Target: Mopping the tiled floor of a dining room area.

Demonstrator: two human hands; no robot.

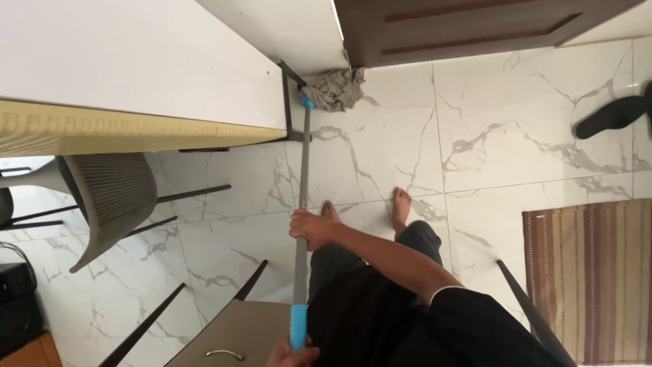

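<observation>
Both hands, right (311,227) and left (292,353), had fingers closed around the mop (301,204); its cloth head (334,89) had reached the corner by the door (475,27), with the floor (516,136) nearer the feet apparently still left.

The person wears a black short-sleeved top, its sleeve (468,306) edged by a thin pale line at the hem, toward five o'clock. Dark grey trousers (339,261) run up toward twelve o'clock. Both arms are bare below the sleeve, the hands carry no gloves or rings, and the feet (401,204) are unshod.
</observation>
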